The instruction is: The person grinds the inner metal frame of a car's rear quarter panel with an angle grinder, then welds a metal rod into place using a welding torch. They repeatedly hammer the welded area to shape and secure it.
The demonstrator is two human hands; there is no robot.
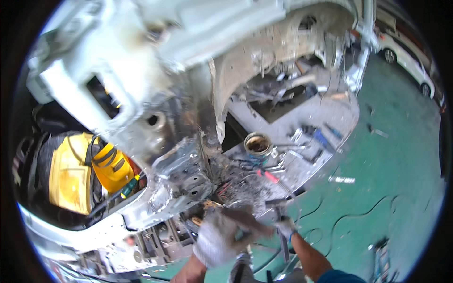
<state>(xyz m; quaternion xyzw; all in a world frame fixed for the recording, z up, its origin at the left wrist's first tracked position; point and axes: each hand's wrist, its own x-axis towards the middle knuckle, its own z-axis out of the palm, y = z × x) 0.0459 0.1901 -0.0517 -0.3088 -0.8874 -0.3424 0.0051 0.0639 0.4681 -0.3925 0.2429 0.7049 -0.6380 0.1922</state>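
My right hand (285, 227), in a pale glove, grips a hammer (282, 245); its dark head points up toward the bench edge, and the handle hangs below my fist. To its left my left hand (214, 239), also gloved, is smeared by motion. It appears closed on a brownish bar-like piece (247, 221), too blurred to name, whose far end lies close to my right hand. Just beyond my left hand is the scorched, bare-metal corner (184, 181) of a white car body (127, 56).
A metal bench plate (311, 111) bears a round tin (257, 143), a red-handled tool (270, 176) and several hand tools. Yellow containers (73, 174) sit inside the body opening at left. Hoses (358, 215) snake over the green floor (401, 155); a white car (406, 59) stands far right.
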